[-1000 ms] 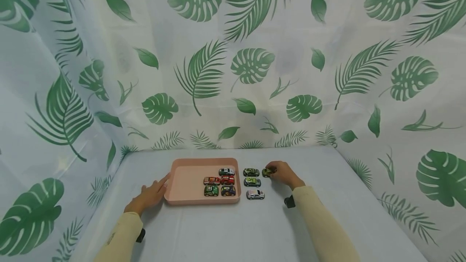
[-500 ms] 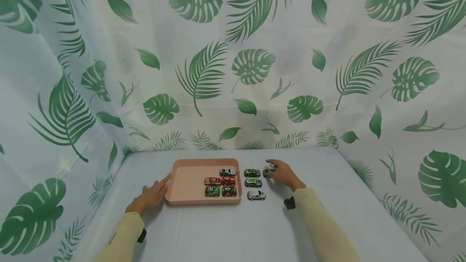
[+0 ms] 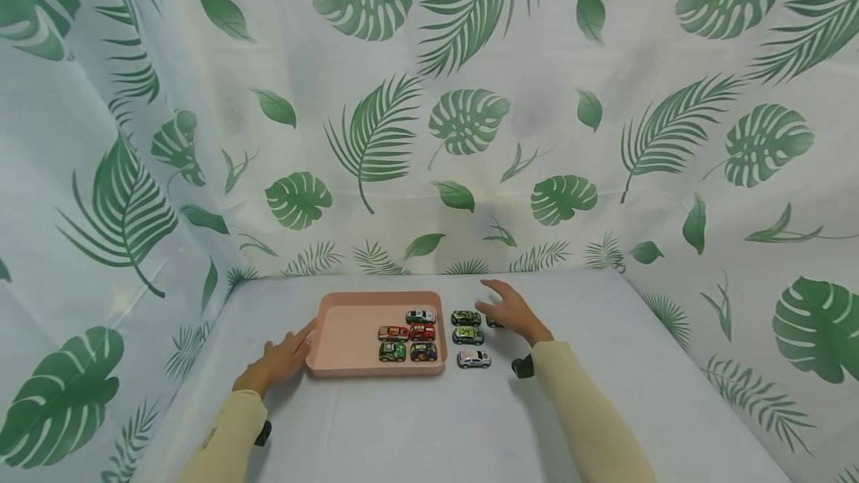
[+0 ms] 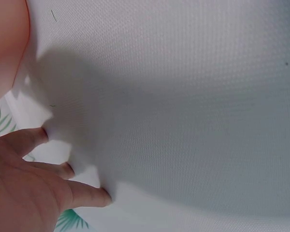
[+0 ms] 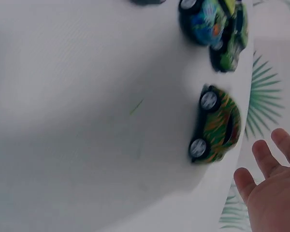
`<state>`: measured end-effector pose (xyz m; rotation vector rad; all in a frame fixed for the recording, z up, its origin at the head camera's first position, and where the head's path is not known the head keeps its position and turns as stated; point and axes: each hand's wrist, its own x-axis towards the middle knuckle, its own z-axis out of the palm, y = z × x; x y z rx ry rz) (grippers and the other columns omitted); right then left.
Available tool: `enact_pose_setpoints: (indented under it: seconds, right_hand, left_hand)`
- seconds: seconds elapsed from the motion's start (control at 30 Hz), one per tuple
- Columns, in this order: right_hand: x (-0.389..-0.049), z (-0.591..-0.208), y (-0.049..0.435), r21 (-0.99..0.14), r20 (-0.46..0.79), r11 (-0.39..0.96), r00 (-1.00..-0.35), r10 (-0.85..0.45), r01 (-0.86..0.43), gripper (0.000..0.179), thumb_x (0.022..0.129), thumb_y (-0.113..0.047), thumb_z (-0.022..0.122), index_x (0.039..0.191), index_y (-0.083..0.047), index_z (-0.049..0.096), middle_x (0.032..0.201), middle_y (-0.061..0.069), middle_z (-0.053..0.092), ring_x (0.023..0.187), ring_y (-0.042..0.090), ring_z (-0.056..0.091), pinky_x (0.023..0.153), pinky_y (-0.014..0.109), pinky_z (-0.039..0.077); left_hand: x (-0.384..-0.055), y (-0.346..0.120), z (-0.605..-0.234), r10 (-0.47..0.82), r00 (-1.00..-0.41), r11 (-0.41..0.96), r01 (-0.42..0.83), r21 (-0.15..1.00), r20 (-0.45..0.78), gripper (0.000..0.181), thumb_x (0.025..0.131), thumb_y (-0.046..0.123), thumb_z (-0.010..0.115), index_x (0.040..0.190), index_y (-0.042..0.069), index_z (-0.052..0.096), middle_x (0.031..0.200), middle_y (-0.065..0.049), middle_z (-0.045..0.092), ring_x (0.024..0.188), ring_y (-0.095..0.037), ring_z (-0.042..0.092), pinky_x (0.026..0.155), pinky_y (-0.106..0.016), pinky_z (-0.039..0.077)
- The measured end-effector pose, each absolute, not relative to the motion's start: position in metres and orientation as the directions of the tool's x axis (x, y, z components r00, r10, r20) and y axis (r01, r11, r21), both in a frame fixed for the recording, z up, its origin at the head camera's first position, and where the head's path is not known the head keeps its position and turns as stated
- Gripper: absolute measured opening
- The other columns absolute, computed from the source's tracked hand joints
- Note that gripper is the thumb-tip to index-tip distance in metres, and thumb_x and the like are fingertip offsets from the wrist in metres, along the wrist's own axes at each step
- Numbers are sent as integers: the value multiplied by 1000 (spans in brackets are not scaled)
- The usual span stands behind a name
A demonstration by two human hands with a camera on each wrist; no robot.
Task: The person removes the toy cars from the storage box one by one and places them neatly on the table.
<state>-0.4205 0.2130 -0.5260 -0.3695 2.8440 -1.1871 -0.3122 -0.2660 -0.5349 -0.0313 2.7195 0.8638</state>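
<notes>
My left hand (image 3: 277, 361) rests on the table with fingers extended, its fingertips at the left rim of the pink tray (image 3: 377, 373). In the left wrist view, a corner of the tray shows above the spread fingers. My right hand (image 3: 515, 313) holds nothing and hovers with loosely spread fingers. Partly hidden under it sits a green camouflage toy car (image 3: 493, 322), which the right wrist view shows in full, apart from the fingers. Left of that hand stand another camouflage toy car (image 3: 466, 317), a lime-green toy car (image 3: 467, 335) and a silver toy car (image 3: 473, 359).
Several toy cars sit in the right part of the tray, among them a white car (image 3: 420, 317), a red car (image 3: 422, 332) and a green car (image 3: 392, 352). A leaf-patterned curtain (image 3: 403, 133) surrounds the pale table (image 3: 403, 423).
My right hand has let go of the camouflage toy car, lifted and shifted slightly left with its fingers spreading. The left hand stays at the tray.
</notes>
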Motion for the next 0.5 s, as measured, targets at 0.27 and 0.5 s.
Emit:
enact_pose_setpoints:
  seconds: [0.27,0.5]
  right_hand:
    - [-421,-517,187,-722,92,642,-955,-280,-258,70,103,-30,71,160,0,45,167,27,36,156,49,29,123,67,24]
    - [-423,-512,166,-725,121,621,-943,-311,-298,70,103,-28,73,160,1,45,165,25,42,154,46,34,123,62,29]
  left_hand:
    - [-311,-264,-530,64,-959,834,-101,542,-276,58,117,39,30,171,16,24,166,-43,15,145,-77,-1,100,-96,9]
    - [-315,-264,-535,61,-961,837,-99,538,-271,58,117,40,29,171,17,25,166,-43,16,145,-77,0,100,-97,9]
